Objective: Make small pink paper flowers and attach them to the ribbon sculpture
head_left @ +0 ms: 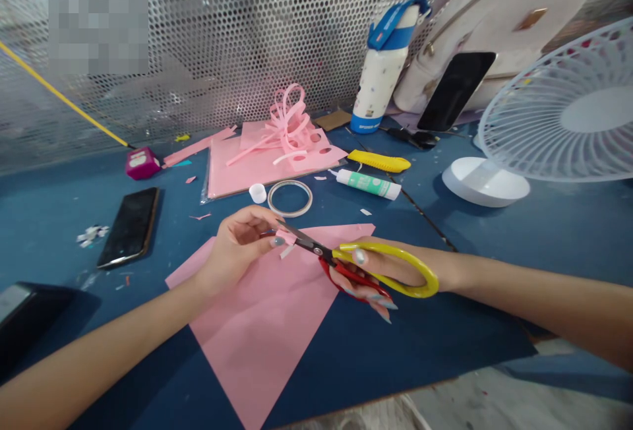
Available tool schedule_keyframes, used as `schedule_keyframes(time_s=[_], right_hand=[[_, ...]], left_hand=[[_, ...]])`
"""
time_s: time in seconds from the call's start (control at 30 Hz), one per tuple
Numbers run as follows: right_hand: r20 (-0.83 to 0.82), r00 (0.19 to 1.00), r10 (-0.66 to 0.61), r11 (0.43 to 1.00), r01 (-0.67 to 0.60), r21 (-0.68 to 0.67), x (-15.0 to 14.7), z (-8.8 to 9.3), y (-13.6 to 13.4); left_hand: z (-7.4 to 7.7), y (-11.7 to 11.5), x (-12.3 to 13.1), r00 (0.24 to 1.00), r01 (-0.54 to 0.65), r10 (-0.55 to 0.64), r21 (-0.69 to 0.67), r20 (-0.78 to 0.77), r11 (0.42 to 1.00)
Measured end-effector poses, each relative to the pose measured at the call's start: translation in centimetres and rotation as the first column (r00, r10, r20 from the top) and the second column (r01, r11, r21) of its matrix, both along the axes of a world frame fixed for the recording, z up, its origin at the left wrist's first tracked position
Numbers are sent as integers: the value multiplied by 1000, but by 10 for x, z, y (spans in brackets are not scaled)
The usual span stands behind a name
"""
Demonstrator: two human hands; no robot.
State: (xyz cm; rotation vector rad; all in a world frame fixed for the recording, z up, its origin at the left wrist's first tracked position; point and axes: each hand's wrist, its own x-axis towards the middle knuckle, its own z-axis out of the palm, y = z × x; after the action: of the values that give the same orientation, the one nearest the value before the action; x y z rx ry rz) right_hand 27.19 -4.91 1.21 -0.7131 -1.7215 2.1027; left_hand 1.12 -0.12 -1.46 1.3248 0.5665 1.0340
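Note:
My right hand (372, 268) grips a pair of scissors (316, 250) with one yellow and one red handle loop, the blades aimed left toward my other hand. A small piece of pink paper (287, 237) is pinched between the thumb and fingers of my left hand (244, 235), right at the scissor blades. Whether the blades are cutting through it I cannot tell. Beneath both hands lies a large pink paper sheet (262, 324) on the blue table (386, 364). A narrow pale strip (287, 252) hangs by the held piece.
Behind my hands are a tape roll (290, 199), a glue tube (368, 184), a yellow cutter (379, 161) and curled pink strips (291, 120) on stacked pink paper (247, 169). A phone (129, 227) lies left. At right stand a bottle (383, 74) and a fan (568, 107).

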Motion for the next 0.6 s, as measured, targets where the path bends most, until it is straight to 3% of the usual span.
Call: schedule_keyframes(time_s=[0.2, 0.6], right_hand=[[28, 999, -21, 996, 24, -84, -1, -5, -1], [67, 995, -69, 994, 74, -86, -1, -6, -3]], left_hand=[[-1, 3, 0, 999, 26, -25, -17, 43, 1000], [0, 2, 1, 999, 24, -24, -7, 29, 1000]])
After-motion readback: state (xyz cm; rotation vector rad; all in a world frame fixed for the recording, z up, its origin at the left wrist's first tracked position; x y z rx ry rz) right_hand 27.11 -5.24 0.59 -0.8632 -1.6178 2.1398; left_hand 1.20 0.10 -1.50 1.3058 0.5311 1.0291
